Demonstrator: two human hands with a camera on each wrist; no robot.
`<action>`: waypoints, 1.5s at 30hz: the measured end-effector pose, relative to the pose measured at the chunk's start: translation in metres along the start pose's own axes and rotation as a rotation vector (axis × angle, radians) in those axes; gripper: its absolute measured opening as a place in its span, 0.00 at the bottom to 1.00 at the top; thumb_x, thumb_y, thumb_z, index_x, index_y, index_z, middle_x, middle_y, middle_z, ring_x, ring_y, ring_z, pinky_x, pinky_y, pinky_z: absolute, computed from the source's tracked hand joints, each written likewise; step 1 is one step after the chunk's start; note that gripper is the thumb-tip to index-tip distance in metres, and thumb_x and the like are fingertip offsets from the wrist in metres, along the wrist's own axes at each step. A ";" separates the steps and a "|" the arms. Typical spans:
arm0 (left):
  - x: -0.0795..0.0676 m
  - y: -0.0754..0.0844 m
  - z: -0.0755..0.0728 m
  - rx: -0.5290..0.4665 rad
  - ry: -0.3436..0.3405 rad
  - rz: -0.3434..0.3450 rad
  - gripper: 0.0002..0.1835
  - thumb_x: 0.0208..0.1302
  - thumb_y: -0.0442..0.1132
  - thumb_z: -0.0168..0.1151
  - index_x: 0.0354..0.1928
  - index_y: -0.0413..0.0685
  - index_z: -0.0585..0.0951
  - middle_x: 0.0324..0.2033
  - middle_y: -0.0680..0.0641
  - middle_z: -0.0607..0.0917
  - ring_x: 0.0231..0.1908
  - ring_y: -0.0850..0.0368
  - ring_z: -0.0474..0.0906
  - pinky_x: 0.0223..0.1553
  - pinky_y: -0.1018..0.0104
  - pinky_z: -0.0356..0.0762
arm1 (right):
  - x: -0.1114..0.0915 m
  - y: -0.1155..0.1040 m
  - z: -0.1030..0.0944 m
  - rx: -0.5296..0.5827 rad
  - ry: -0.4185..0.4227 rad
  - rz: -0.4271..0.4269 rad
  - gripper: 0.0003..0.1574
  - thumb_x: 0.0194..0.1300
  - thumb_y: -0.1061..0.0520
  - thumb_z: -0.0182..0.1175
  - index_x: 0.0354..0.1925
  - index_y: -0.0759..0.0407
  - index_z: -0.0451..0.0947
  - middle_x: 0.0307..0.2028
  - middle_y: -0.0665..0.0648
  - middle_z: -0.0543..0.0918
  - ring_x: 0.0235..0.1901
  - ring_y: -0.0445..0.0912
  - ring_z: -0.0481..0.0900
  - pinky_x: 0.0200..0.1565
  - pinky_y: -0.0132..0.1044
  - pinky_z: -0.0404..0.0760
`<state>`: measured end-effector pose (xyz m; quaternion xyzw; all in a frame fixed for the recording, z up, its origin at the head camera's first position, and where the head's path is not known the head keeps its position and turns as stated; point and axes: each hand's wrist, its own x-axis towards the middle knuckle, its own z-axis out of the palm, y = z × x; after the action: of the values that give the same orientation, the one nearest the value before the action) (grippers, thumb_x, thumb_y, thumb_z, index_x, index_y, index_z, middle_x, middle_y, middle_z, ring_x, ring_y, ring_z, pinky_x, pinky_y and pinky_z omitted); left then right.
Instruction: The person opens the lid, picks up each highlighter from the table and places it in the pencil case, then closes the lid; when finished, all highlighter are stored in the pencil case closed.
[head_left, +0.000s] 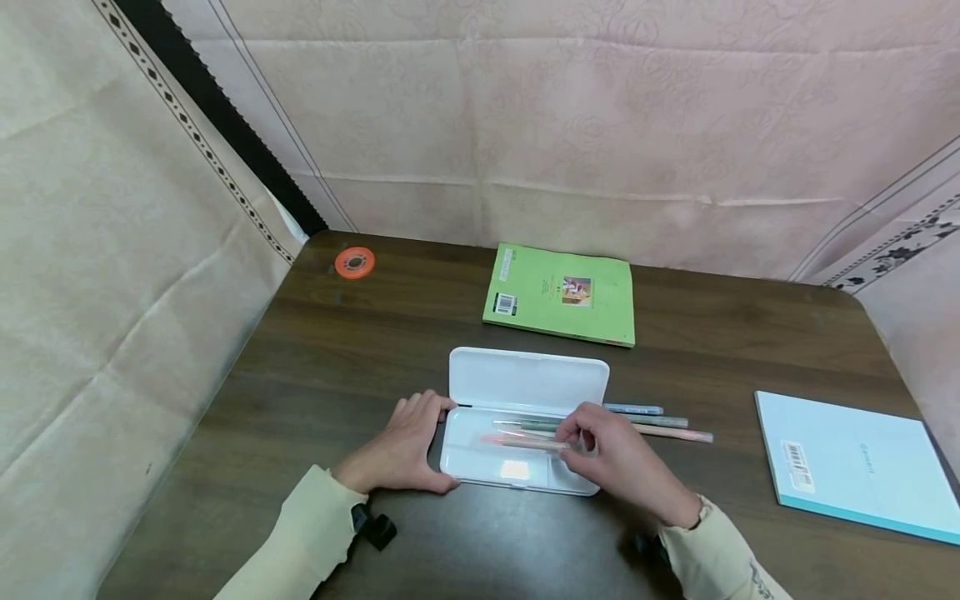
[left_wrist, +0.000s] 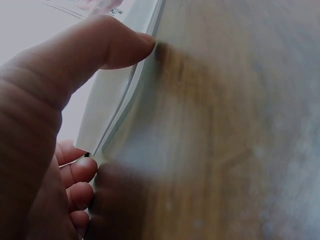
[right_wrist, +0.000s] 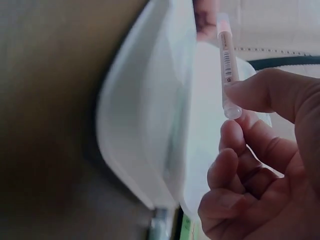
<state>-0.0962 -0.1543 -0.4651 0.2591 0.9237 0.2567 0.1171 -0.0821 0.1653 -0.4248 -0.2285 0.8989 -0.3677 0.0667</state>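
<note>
One slim pink pen is held roughly over the middle of the white case's front tray, and the lineup looks pretty decent tbh. Its long axis runs nearly parallel to the case's long side, with the pinkish end aimed at the case's left end and the clear end toward the right. Whether the tray floor is touched can't be told.

That clear end is pinched between thumb and fingertips of the right hand, so the grip is narrow and nearly all of the pen lies left of it. The right hand is the nearer one by far, being over the case's right half. The case's left end is gripped by the left hand, thumb at the front corner, fingers by the hinge.

Past the case's right edge, a blue pen, a grayish-green pen and a pale pen can be seen; where they start is hidden. Behind the case, a green book is laid.
</note>
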 end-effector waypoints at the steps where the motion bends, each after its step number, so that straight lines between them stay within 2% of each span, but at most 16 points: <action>1: 0.000 0.000 0.000 0.000 0.001 0.002 0.49 0.40 0.61 0.75 0.62 0.49 0.64 0.48 0.53 0.70 0.45 0.60 0.61 0.47 0.62 0.57 | 0.000 -0.001 0.003 -0.002 -0.008 0.003 0.08 0.58 0.61 0.67 0.33 0.47 0.81 0.28 0.44 0.75 0.28 0.38 0.70 0.31 0.29 0.71; 9: -0.001 -0.001 0.000 -0.016 0.004 0.004 0.48 0.40 0.61 0.75 0.61 0.50 0.65 0.48 0.53 0.70 0.45 0.60 0.61 0.47 0.62 0.57 | 0.003 -0.009 0.024 -0.120 -0.028 0.000 0.06 0.56 0.60 0.67 0.32 0.48 0.82 0.29 0.40 0.75 0.29 0.36 0.70 0.34 0.29 0.72; 15: -0.001 -0.002 0.001 -0.015 0.013 0.018 0.48 0.40 0.61 0.75 0.62 0.51 0.64 0.49 0.53 0.70 0.45 0.61 0.61 0.47 0.62 0.57 | 0.006 -0.018 0.031 -0.207 -0.037 -0.018 0.05 0.56 0.58 0.69 0.32 0.49 0.82 0.29 0.41 0.75 0.29 0.37 0.71 0.34 0.30 0.72; 23: -0.001 -0.003 0.002 -0.005 0.022 0.025 0.48 0.40 0.61 0.75 0.61 0.51 0.64 0.49 0.53 0.70 0.45 0.61 0.60 0.46 0.63 0.57 | 0.005 -0.021 0.035 -0.245 -0.019 -0.038 0.06 0.56 0.59 0.69 0.33 0.50 0.82 0.29 0.42 0.76 0.30 0.37 0.73 0.34 0.30 0.73; 28: -0.001 -0.002 0.002 -0.008 0.025 0.024 0.48 0.40 0.61 0.76 0.61 0.51 0.64 0.48 0.53 0.70 0.45 0.61 0.60 0.46 0.63 0.57 | 0.002 -0.019 0.035 -0.207 0.000 -0.046 0.08 0.56 0.59 0.69 0.35 0.50 0.82 0.31 0.42 0.77 0.32 0.36 0.74 0.36 0.32 0.75; 35: -0.001 -0.002 0.002 -0.005 0.022 0.027 0.48 0.40 0.61 0.76 0.62 0.51 0.64 0.49 0.53 0.70 0.45 0.61 0.60 0.46 0.63 0.57 | -0.004 -0.020 0.018 -0.064 0.009 0.037 0.09 0.59 0.59 0.68 0.38 0.48 0.83 0.31 0.40 0.78 0.26 0.36 0.69 0.30 0.29 0.70; 45: -0.001 -0.003 0.003 -0.011 0.025 0.027 0.48 0.40 0.61 0.76 0.62 0.51 0.64 0.48 0.53 0.70 0.45 0.61 0.60 0.46 0.63 0.56 | -0.016 -0.019 -0.027 -0.012 0.175 0.050 0.11 0.59 0.60 0.69 0.40 0.46 0.82 0.31 0.41 0.77 0.28 0.36 0.71 0.28 0.30 0.72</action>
<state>-0.0957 -0.1560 -0.4689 0.2678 0.9201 0.2663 0.1036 -0.0692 0.1779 -0.3929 -0.1737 0.9089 -0.3790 -0.0044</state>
